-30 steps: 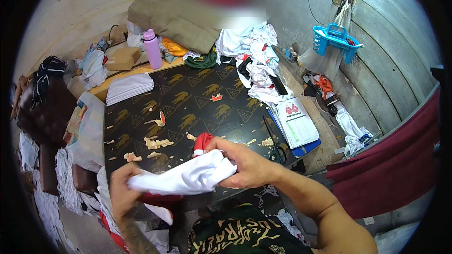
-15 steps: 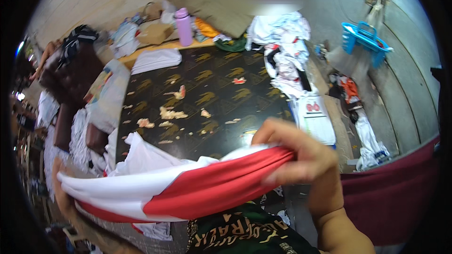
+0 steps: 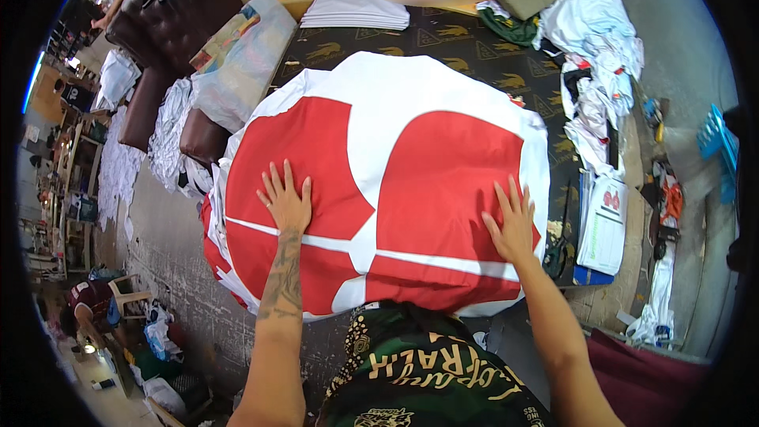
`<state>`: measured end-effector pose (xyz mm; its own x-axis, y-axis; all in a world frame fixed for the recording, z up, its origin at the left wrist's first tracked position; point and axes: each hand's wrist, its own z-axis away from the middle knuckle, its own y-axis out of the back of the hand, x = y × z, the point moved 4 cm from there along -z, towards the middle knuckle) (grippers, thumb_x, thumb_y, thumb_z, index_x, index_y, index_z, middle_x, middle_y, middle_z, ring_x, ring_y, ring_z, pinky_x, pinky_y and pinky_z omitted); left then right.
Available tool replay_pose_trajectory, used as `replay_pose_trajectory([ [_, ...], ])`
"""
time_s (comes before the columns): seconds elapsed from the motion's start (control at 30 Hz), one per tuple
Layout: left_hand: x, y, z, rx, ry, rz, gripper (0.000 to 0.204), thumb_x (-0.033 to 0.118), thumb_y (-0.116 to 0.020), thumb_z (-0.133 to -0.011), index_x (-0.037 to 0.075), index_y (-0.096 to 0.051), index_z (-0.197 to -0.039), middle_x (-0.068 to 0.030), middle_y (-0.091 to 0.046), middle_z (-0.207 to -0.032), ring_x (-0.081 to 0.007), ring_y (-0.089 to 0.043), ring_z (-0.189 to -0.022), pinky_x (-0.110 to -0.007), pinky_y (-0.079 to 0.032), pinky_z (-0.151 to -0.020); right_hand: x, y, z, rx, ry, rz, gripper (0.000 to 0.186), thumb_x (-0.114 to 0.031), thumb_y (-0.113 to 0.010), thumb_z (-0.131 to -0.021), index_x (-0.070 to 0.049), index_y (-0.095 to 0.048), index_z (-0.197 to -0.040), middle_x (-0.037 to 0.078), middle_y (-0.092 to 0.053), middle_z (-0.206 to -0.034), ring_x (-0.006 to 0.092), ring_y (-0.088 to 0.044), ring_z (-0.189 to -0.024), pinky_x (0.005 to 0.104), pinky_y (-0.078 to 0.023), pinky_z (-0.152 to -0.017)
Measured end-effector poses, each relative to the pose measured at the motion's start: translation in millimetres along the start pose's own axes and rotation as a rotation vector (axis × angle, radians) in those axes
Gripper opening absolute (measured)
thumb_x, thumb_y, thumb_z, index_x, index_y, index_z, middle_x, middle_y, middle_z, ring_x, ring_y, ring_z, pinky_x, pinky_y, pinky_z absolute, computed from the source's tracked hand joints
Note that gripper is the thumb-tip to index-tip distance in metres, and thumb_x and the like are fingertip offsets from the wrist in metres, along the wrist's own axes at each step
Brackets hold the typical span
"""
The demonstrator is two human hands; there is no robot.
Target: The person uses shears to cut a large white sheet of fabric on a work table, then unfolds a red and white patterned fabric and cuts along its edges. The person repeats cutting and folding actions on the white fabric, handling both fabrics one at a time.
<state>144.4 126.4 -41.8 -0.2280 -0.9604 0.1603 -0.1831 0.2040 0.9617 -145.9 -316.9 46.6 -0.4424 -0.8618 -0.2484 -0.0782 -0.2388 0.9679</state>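
A large piece of white fabric with red printed panels [image 3: 443,170] lies spread over the dark, patterned table [image 3: 312,51], its edges slightly rumpled. My left hand [image 3: 286,202] rests flat on the left red panel, fingers spread. On the right panel, my right hand [image 3: 510,221] lies with its fingers stretched apart, pressing on the cloth. Beyond the fabric sits a folded stack of white cloth [image 3: 353,9]. Dark scissors [image 3: 560,249] are partly visible right of the fabric, beside papers on a blue folder [image 3: 602,225].
A brown padded chair [image 3: 162,20] and hanging white fabric scraps [image 3: 118,166] stand at left. Piled garments [image 3: 589,39] line the table's right side. A blue basket [image 3: 715,146] hangs at far right. Another person [image 3: 87,304] is at lower left, near a plastic chair [image 3: 130,300].
The fabric I held bunched above the table is now spread out flat. Both my hands have let go of it and lie open on top. The view has shifted leftward.
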Motion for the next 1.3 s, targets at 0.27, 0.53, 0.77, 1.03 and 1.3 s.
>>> replay_pose_trajectory([
  [0.27, -34.8, -3.2, -74.6, -0.199, 0.361, -0.043, 0.105, 0.088, -0.049, -0.096, 0.024, -0.029, -0.176, -0.0176, -0.019, -0.184, -0.0462, -0.012, -0.168, -0.077, -0.01, -0.128, 13.1, -44.1, 18.3, -0.156, 0.013, -0.047, 0.072, -0.048, -0.065, -0.106, -0.028, -0.041, -0.172, 0.012, -0.018, -0.185, 0.0514, -0.013, -0.167, 0.0701, -0.012, -0.132],
  [0.53, 87.2, -55.5, -272.7, -0.185, -0.266, 0.173, 0.096, 0.081, -0.05, -0.101, 0.027, -0.026, -0.177, -0.0187, -0.021, -0.183, -0.0393, -0.022, -0.168, -0.069, -0.013, -0.132, 71.4, -22.9, -68.7, -0.089, -0.355, 0.007, 0.069, -0.047, -0.06, -0.11, -0.029, -0.038, -0.173, 0.014, -0.023, -0.183, 0.0514, -0.018, -0.166, 0.0703, -0.02, -0.131],
  [0.77, 18.8, -13.8, -50.6, -0.069, 0.397, -0.193, 0.088, 0.071, -0.049, -0.107, 0.022, -0.028, -0.176, -0.0213, -0.023, -0.181, -0.0473, -0.022, -0.166, -0.078, -0.014, -0.126, 26.0, -3.2, -0.3, -0.069, -0.167, 0.009, 0.073, -0.046, -0.062, -0.108, -0.026, -0.036, -0.173, 0.021, -0.023, -0.181, 0.0546, -0.03, -0.159, 0.0677, -0.029, -0.127],
  [1.03, -27.5, 3.1, -126.9, -0.184, 0.426, -0.177, 0.107, 0.09, -0.052, -0.092, 0.02, -0.038, -0.172, -0.0259, -0.023, -0.18, -0.0571, -0.018, -0.164, -0.087, -0.019, -0.118, -123.0, 58.5, 31.9, -0.486, 0.314, -0.073, 0.051, -0.042, -0.077, -0.098, -0.005, -0.073, -0.133, 0.02, -0.077, -0.116, 0.0392, -0.073, -0.113, 0.0486, -0.057, -0.101],
  [1.3, 276.3, -36.5, -74.7, -0.043, -0.592, 0.405, 0.09, 0.059, -0.073, -0.092, 0.022, -0.043, -0.168, -0.02, -0.038, -0.173, -0.0442, -0.032, -0.16, -0.07, -0.02, -0.129, -161.3, 53.0, -95.1, -0.075, 0.474, -0.38, 0.057, -0.032, -0.077, -0.099, -0.005, -0.063, -0.147, 0.02, -0.063, -0.152, 0.0452, -0.052, -0.147, 0.0515, -0.042, -0.124],
])
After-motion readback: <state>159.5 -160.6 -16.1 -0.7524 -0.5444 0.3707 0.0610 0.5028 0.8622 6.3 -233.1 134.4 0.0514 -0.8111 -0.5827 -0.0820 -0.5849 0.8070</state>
